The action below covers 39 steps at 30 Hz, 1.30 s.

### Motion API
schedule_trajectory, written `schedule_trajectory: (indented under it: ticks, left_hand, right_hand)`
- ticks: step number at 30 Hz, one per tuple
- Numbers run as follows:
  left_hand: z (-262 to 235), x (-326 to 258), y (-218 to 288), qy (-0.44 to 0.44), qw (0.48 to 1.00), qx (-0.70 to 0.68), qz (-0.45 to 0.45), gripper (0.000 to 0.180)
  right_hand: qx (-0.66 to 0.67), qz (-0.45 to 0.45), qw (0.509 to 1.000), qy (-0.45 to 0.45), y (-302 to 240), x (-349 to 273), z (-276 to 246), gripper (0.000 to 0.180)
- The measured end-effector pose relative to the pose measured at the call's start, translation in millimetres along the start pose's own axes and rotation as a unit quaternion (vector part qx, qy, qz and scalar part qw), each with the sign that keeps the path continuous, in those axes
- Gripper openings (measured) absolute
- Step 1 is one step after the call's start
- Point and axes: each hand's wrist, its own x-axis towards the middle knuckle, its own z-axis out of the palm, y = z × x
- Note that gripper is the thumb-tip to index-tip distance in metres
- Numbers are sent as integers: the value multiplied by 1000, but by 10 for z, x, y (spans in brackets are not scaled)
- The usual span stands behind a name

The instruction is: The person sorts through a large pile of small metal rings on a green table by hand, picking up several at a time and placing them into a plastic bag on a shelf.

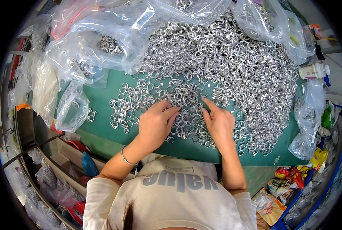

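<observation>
Small silvery metal rings (186,96) with clasp-like ends lie in a loose spread on the green tabletop (102,122). Over the left part of this spread is my left hand (155,122), its thumb and forefinger close together at the rings. Whatever they may pinch is too small to make out. On the right side of the same spread, my right hand (220,122) has its forefinger and thumb stretched out apart, tips among the rings. It holds nothing that I can see. Beyond and to the right rises a large heap of similar rings (224,50).
Clear plastic bags (90,42), some with rings inside, cover the table's far left. Another clear bag (263,23) lies at the far right. A white bottle (313,71) stands at the right edge. Open drawers (63,161) are at lower left, colourful packets (268,207) at lower right.
</observation>
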Motion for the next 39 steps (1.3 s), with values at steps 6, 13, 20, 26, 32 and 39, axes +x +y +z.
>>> schedule_trajectory:
  ticks: [6, 13, 20, 26, 32, 39]
  left_hand:
    - [-3, -135, -39, 8, 1000, -9, -4, 14]
    - [-32, -246, -19, 12, 999, -43, -29, 16]
    - [-51, -372, -78, 26, 997, -66, -30, 16]
    - [-39, -493, -89, 8, 986, -160, -35, 15]
    - [-202, -516, -50, -266, 695, -564, -357, 13]
    - [-178, -554, -68, -189, 784, -516, -287, 17]
  right_hand:
    - [16, 47, 995, -91, 6, 54, 16, 28]
    - [42, 23, 997, -67, -51, 25, 18, 15]
    - [25, 13, 1000, 13, 35, -97, -100, 25]
    - [184, 66, 979, 66, 161, -193, -156, 21]
    - [811, 197, 538, -117, 123, -301, -190, 14]
    - [502, 127, 855, -31, 74, -331, -78, 9]
